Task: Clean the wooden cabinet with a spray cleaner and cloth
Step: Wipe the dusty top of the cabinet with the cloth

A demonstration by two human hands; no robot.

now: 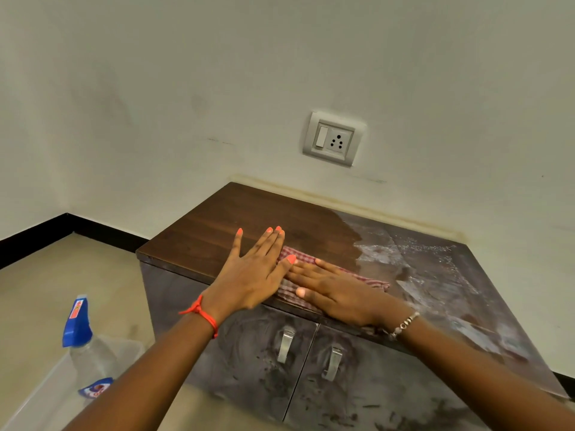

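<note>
Spray bottle (90,353) label unreadable; left hand (252,275) and right hand (339,297) press cloth (370,281) onto cabinet (249,213), fingers (267,244) straight.

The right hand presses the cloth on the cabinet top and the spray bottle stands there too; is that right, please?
Not on it: the head view shows the spray bottle down left of the cabinet. The right hand presses the cloth.

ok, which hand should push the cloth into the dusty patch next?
Likely right: the right hand lies flat on the cloth beside the dusty half of the cabinet top; the left hand sits mostly over clean wood.
</note>
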